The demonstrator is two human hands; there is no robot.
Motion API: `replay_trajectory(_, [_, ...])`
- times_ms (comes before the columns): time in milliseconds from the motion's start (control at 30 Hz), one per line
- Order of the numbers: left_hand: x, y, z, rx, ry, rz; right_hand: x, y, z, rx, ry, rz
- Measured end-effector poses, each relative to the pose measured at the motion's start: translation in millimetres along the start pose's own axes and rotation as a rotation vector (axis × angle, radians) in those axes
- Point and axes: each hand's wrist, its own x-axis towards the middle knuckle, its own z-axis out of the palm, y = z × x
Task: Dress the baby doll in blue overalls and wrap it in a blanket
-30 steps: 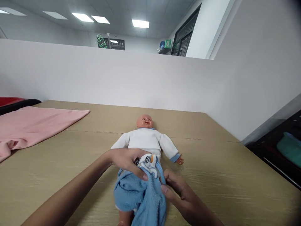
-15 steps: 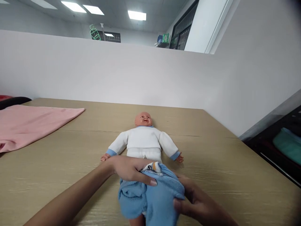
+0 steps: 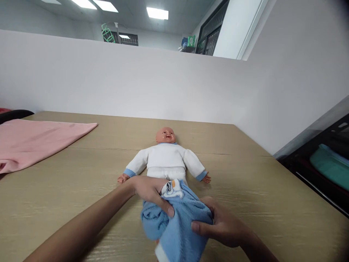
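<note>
A baby doll (image 3: 165, 156) in a white top with blue cuffs lies face up on the table, head away from me. Bunched over its legs is a pair of blue fleece pants (image 3: 181, 222) with a white-and-orange patch near the upper edge. My left hand (image 3: 152, 193) grips the pants by that edge, thumb on the outside and fingers hidden beneath the cloth. On the other side my right hand (image 3: 218, 225) pinches the fabric between thumb and fingers. The doll's lower legs are mostly covered by the cloth.
A pink cloth (image 3: 40, 142) lies flat on the wooden table (image 3: 245, 189) at the left. White partition walls (image 3: 122, 83) rise behind and to the right. A black rack (image 3: 327, 163) holding green fabric stands beyond the table's right edge.
My right hand has moved slightly up and left, pulling its side of the pants. More of the patch shows, and a pale cuff now appears at the lower end. My left hand keeps its grip.
</note>
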Motion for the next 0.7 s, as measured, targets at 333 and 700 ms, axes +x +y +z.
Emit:
replay_trajectory(333, [-8.5, -11.7, 1.6, -0.025, 0.189, -0.114, -4.6, -2.3, 6.2, 0.162, -0.054, 0.071])
replay_trajectory(700, [-11.4, 0.2, 4.4, -0.032, 0.083, -0.213, -18.6, 2.5, 39.6, 0.296, 0.089, 0.052])
